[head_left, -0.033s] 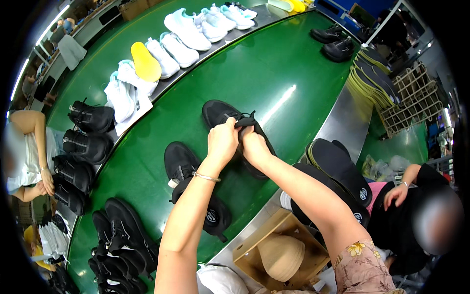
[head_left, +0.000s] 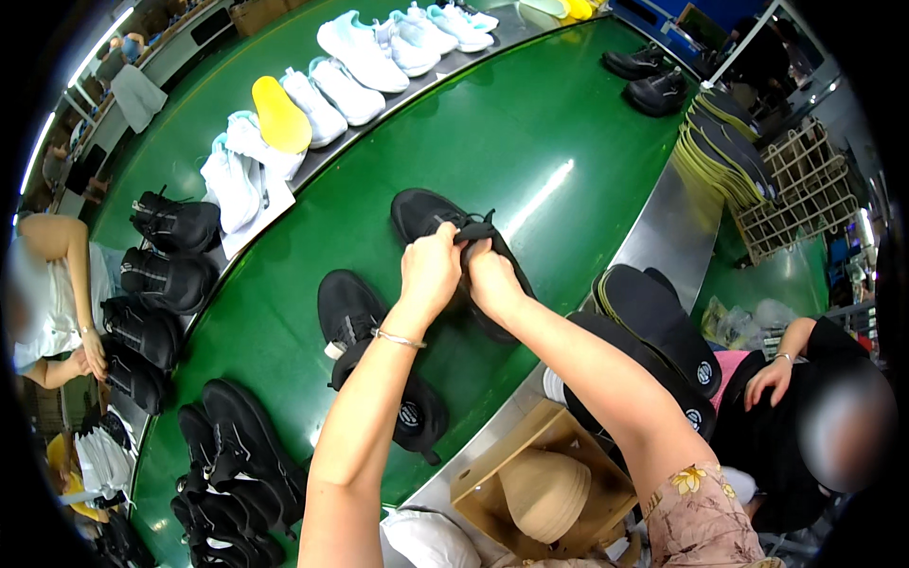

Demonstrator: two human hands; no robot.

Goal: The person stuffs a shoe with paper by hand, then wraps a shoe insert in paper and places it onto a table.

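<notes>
A black lace-up sneaker (head_left: 426,214) lies on the green conveyor belt in front of me, its toe pointing to the far left. My left hand (head_left: 432,270) is closed, pinching the padded tongue at the sneaker's opening. Close beside it, my right hand (head_left: 494,281) is closed on the opening's edge, its fingertips hidden inside the shoe. To the left, partly behind my left forearm, lies a second black sneaker (head_left: 348,308). Its heel end shows right of that forearm, with a round mark on the insole (head_left: 409,414).
Several black shoes (head_left: 248,454) cluster at near left. White sneakers (head_left: 358,52) and a yellow insole (head_left: 281,114) line the far ledge. Dark insoles (head_left: 658,322) stack at right, above a cardboard box (head_left: 473,478) holding a tan form. Co-workers' hands (head_left: 769,381) rest at both sides.
The black shoes on the green belt have shifted very slightly away from me. My hands keep their hold on the sneaker. The right co-worker's hand has moved a little.
</notes>
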